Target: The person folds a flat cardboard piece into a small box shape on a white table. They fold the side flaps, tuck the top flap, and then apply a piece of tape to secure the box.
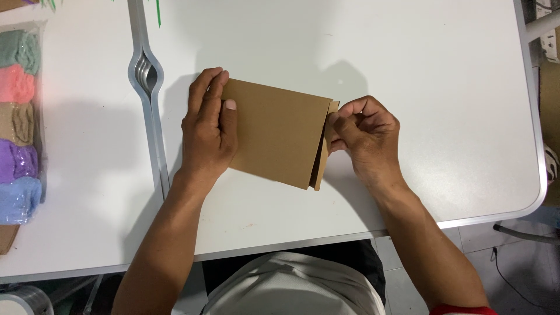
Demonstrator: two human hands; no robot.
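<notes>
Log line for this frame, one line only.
left hand: flat on cardboard | right hand: pinching its right flap | white table

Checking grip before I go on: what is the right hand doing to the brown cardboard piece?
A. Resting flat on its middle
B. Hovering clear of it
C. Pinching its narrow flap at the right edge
C: the right hand pinches the narrow flap at the right edge of the brown cardboard piece, while the left hand presses its left end.
</notes>
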